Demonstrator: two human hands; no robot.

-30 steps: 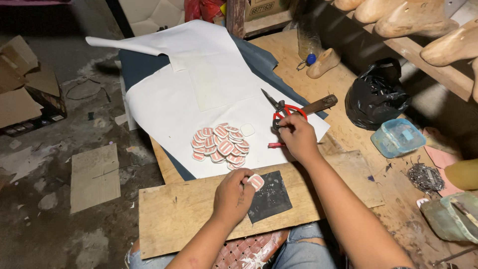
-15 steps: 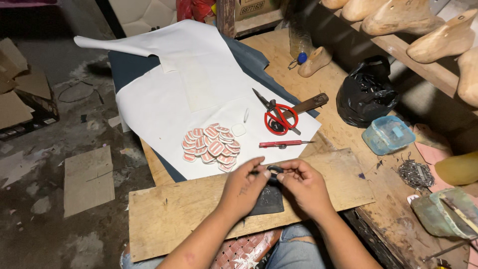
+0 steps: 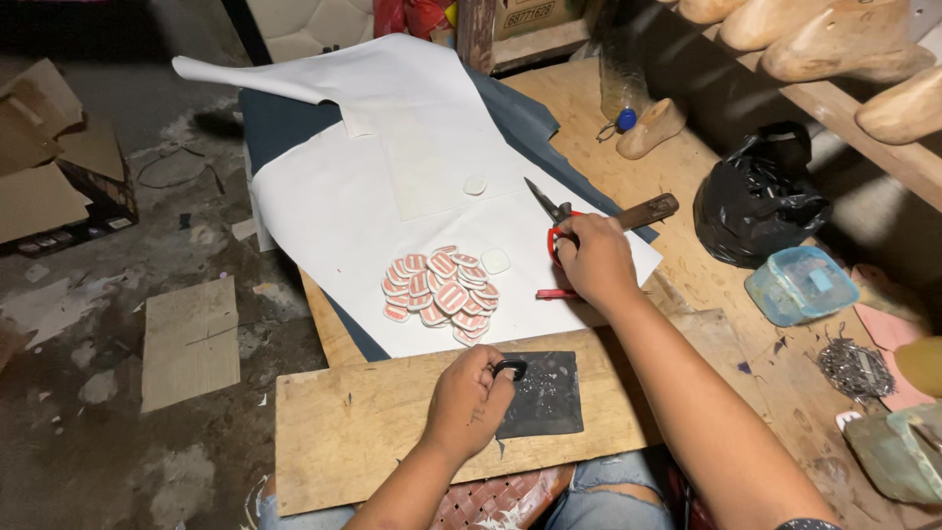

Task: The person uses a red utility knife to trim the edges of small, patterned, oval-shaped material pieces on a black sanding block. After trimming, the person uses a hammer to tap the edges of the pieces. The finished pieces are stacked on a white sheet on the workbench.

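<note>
Here my left hand (image 3: 469,400) is curled shut around a small black ring-shaped tool (image 3: 510,370), pinching it just over the dark square cutting mat (image 3: 542,397) that lies on the long wooden board (image 3: 363,432) across my lap. My right hand (image 3: 595,261) rests further out on the white sheet of material (image 3: 392,186), fingers closed over the red-handled scissors (image 3: 557,218), with a red pen (image 3: 551,293) just beside my wrist. Between my hands sits the heap of small red-and-white oval patches (image 3: 440,290), and a black plastic bag (image 3: 760,196) stands well apart on the wooden desk (image 3: 706,285)
</note>
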